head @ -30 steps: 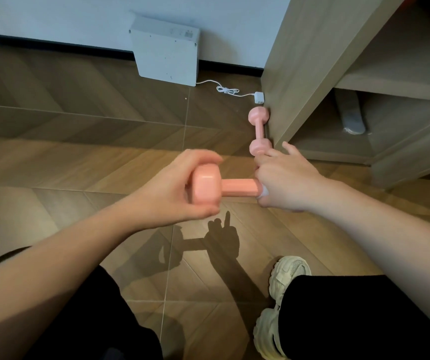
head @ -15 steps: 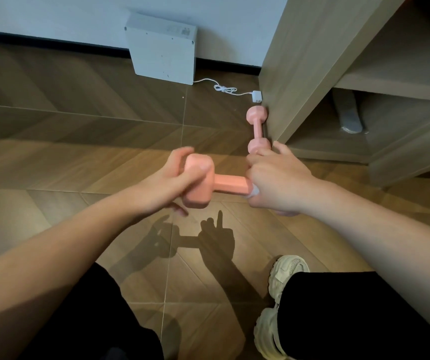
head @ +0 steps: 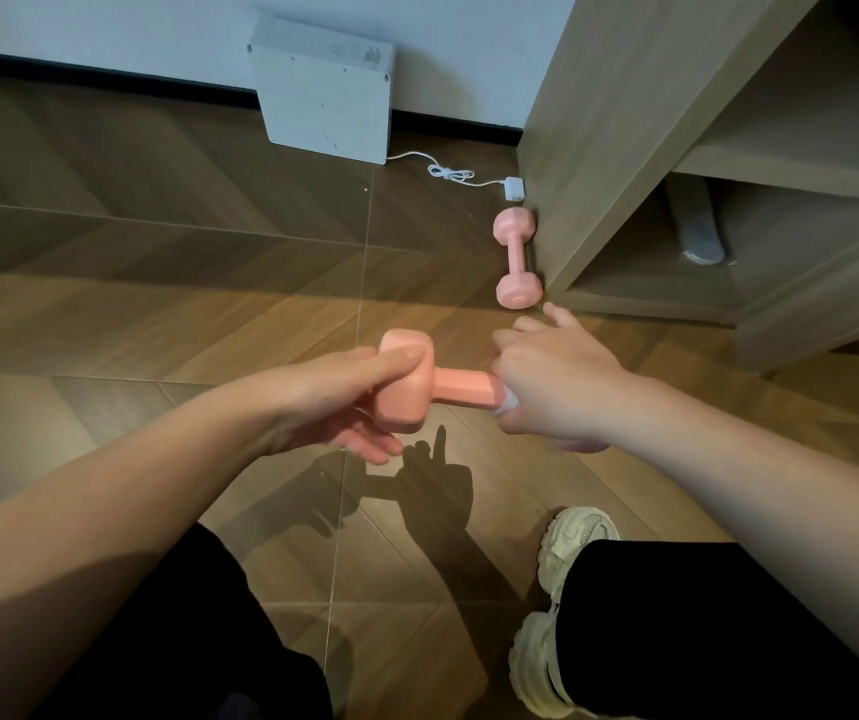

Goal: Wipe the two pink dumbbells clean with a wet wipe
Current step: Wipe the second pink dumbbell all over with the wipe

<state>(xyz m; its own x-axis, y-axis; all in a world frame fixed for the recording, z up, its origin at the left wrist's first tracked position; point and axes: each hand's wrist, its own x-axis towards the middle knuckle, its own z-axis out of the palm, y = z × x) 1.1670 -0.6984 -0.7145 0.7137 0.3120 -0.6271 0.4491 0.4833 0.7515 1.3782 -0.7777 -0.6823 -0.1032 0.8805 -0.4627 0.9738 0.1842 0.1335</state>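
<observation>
Left hand (head: 336, 407) shifted on dumbbell (head: 461, 387) (box (head: 323, 90) label unreadable).

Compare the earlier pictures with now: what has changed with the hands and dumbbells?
The left hand regripped the held dumbbell: its fingers, earlier wrapped over the head, now sit beneath, thumb on top. Unchanged: the right hand grips the other end with the wet wipe; the second dumbbell lies by the cabinet.
</observation>
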